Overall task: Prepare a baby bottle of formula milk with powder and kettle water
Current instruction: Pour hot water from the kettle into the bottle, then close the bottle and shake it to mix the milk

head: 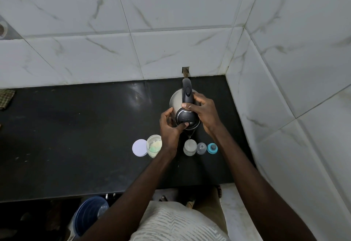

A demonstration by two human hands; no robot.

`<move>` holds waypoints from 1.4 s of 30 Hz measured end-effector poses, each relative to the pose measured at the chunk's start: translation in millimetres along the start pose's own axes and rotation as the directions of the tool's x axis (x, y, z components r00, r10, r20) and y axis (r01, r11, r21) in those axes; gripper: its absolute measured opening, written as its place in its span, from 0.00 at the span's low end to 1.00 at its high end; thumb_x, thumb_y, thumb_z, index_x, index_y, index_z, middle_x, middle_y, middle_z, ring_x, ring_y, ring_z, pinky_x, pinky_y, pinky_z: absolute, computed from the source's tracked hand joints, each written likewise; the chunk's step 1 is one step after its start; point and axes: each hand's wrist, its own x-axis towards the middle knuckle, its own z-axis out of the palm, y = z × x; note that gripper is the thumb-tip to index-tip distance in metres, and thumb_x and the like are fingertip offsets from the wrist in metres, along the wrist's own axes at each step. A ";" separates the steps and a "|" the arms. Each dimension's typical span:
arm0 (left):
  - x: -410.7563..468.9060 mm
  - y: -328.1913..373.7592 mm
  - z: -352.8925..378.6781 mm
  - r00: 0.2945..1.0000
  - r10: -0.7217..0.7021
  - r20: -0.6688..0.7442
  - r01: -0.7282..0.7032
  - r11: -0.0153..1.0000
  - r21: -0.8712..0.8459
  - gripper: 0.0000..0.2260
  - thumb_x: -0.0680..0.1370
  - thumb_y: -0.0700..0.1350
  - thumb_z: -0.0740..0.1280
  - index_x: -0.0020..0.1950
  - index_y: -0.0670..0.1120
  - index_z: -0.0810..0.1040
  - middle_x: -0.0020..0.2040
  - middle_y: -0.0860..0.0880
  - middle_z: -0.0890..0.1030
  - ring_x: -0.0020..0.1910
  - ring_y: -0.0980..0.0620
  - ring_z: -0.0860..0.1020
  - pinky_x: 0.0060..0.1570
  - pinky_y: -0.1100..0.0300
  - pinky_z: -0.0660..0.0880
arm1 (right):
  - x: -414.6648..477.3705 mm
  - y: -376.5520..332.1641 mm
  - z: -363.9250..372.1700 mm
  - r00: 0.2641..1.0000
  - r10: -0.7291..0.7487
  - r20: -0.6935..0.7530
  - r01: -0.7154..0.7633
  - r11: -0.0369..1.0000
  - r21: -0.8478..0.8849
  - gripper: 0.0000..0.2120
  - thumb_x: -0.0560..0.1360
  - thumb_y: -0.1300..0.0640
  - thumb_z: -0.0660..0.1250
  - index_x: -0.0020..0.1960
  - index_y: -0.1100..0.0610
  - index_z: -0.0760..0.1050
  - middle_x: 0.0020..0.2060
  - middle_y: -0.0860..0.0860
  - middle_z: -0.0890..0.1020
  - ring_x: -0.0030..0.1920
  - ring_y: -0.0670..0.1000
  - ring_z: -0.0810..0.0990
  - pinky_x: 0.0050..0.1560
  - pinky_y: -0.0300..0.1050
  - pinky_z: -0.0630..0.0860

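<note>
Currently, black counter (76, 127) is seen across the middle of the frame, backed by white marble-pattern tiles (171, 32). Kettle (175, 100) is held above the counter at roughly 1 o'clock from frame centre, tipped with its spout (189, 131) pointing to 6 o'clock. Right hand (206, 111) is wrapped round the black handle (187, 91), fingers curled, thumb laid across it. Left hand (169, 127) is cupped on the kettle's 9 o'clock side, fingers curled round the body, thumb pressed on the kettle's top. Open powder jar (153, 146) is stood at the left wrist's 9 o'clock, pale powder seen inside. White lid (139, 148) is laid flat, touching the jar at its 9 o'clock. Baby bottle (190, 147) is stood upright and uncapped directly under the spout; a thin thread of water (189, 136) is seen between them. Clear cap (201, 148) is placed just beside the bottle at its 3 o'clock, and teal teat ring (212, 148) just beyond, same direction.
</note>
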 end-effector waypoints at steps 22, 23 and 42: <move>123.9 91.3 3.1 0.961 -0.238 -0.139 0.263 0.943 0.204 0.29 0.62 0.41 0.78 0.62 0.48 0.77 0.54 0.42 0.84 0.47 0.39 0.86 0.37 0.32 0.82 | 147.3 -13.3 42.4 0.959 0.269 0.087 -0.273 0.961 0.041 0.13 0.74 0.57 0.78 0.51 0.67 0.83 0.40 0.56 0.87 0.39 0.52 0.86 0.39 0.44 0.82; 129.0 95.6 4.6 0.958 -0.250 -0.142 0.276 0.937 0.215 0.29 0.63 0.42 0.78 0.62 0.48 0.77 0.54 0.43 0.84 0.48 0.40 0.86 0.37 0.33 0.83 | 153.0 -11.7 43.1 0.958 0.274 0.087 -0.277 0.960 0.031 0.12 0.75 0.56 0.77 0.51 0.65 0.83 0.40 0.55 0.87 0.39 0.52 0.86 0.39 0.44 0.82; 166.8 99.0 11.7 0.958 -0.103 -0.267 0.209 0.887 0.411 0.27 0.72 0.50 0.77 0.68 0.44 0.76 0.66 0.43 0.78 0.61 0.43 0.79 0.58 0.45 0.81 | 129.4 41.1 -4.7 0.993 0.107 -0.056 -0.121 0.889 -0.442 0.15 0.83 0.55 0.65 0.67 0.58 0.80 0.60 0.53 0.84 0.60 0.50 0.82 0.63 0.46 0.74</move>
